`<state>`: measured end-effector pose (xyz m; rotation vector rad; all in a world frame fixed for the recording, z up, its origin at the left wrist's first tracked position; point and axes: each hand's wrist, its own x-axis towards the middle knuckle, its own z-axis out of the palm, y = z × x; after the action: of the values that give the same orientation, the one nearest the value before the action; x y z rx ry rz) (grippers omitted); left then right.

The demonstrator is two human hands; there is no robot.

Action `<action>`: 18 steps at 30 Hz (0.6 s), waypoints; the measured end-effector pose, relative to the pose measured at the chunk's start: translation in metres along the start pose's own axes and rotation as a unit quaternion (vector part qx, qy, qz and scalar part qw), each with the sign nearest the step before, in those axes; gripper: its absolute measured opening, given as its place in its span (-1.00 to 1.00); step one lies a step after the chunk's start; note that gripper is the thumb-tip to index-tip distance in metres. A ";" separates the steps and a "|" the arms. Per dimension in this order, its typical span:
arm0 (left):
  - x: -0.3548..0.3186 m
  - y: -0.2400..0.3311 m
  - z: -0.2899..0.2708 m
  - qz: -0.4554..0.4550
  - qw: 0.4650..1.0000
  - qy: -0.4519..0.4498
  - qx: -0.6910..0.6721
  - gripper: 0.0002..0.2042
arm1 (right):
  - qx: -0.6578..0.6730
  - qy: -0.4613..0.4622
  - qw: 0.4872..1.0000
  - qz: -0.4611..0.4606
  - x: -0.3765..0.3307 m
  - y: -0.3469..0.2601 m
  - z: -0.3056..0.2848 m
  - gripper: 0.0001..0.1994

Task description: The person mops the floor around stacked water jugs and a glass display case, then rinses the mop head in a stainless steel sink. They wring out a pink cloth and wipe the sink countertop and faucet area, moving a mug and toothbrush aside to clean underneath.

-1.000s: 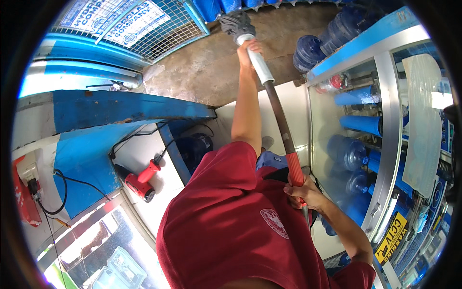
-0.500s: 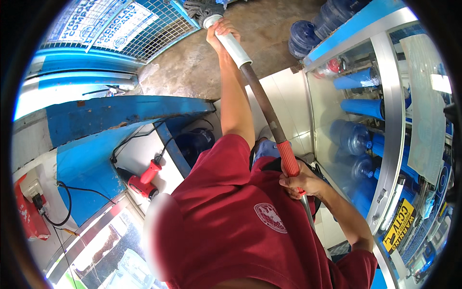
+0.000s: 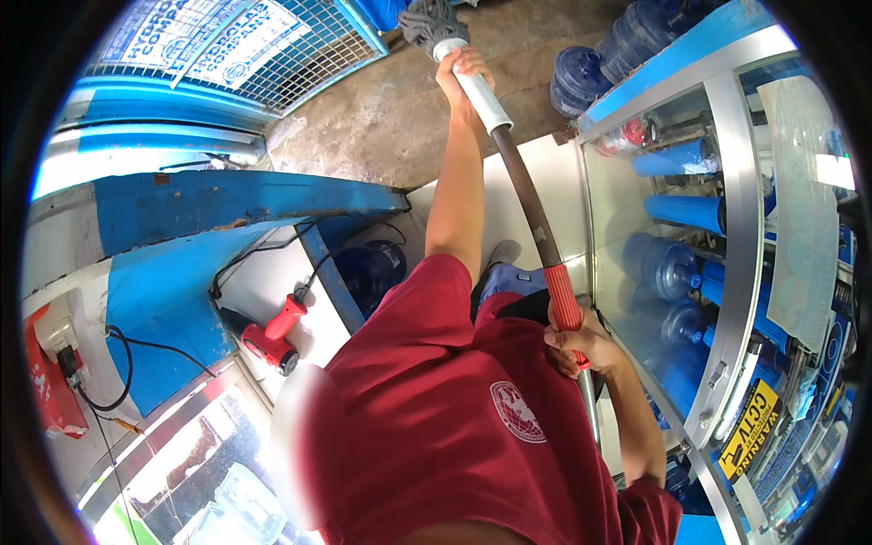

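While we look straight down past our red shirt (image 3: 436,427), the widest thing below us is the rough concrete floor (image 3: 391,118), which runs from the wire-mesh gate (image 3: 272,45) at the top to the white step at our feet. To our right stands a glass-fronted cabinet (image 3: 727,227) with blue filter cylinders (image 3: 686,211) and round blue water jugs (image 3: 668,265) behind its panes; more jugs (image 3: 627,50) sit on the floor near its far corner. To our left a blue counter (image 3: 209,204) slopes away, and below it a red power tool (image 3: 272,329) lies on a white shelf with a black cord trailing off it.

Across the middle we hold a long mop (image 3: 531,213), slanting from our waist up to the floor ahead. Its grey stringy head (image 3: 431,20) rests on the concrete at the top edge of the view. Our left hand (image 3: 463,77), arm stretched out, is wrapped around the white sleeve just behind the mop head. Our right hand (image 3: 577,343) is closed tight around the red grip at the near end, close against our shirt.
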<state>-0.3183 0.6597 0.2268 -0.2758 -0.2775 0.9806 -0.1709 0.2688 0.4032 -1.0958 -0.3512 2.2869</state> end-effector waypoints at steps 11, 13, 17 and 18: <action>0.014 0.002 -0.042 -0.002 0.962 0.180 0.204 -0.87 | 0.099 0.083 0.991 0.019 -0.053 -0.015 0.029 -0.74; 0.023 -0.004 -0.037 -0.006 0.949 0.196 0.248 -0.86 | 0.155 0.061 0.986 0.015 -0.056 -0.014 0.035 -0.74; 0.047 -0.020 -0.022 -0.035 0.948 0.197 0.246 -0.85 | 0.219 0.024 0.975 -0.008 -0.059 -0.015 0.041 -0.75; 0.052 -0.024 -0.020 -0.030 0.940 0.196 0.278 -0.85 | 0.230 0.018 0.973 -0.012 -0.061 -0.014 0.042 -0.75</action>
<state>-0.2653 0.6894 0.2224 0.0603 0.3558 0.8824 -0.1673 0.2445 0.4741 -0.8832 0.1770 2.1700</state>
